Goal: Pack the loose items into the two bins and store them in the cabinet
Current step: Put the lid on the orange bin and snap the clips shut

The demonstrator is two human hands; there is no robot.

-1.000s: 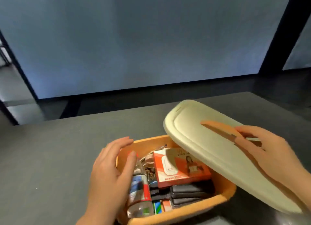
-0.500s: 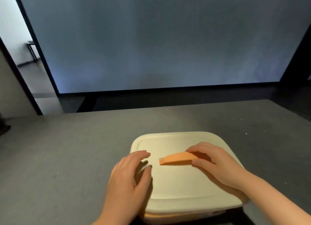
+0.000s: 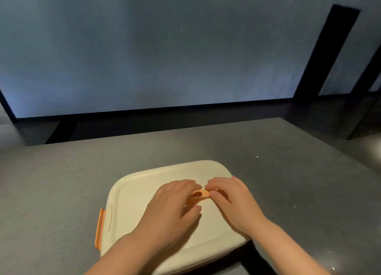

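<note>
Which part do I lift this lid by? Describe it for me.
On the grey table sits a cream lid covering the bin. At its centre, between the left hand and right hand, lies the orange handle strap, the only orange piece on top.

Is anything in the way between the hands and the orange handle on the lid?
Nothing visible is. The left hand and the right hand both rest on the cream lid, fingertips already at the orange handle in its middle.

surface: dark grey tabletop (image 3: 61,182), speckled | on it: lidded bin (image 3: 144,192), cream lid, orange side clip | bin body prob. hidden
</note>
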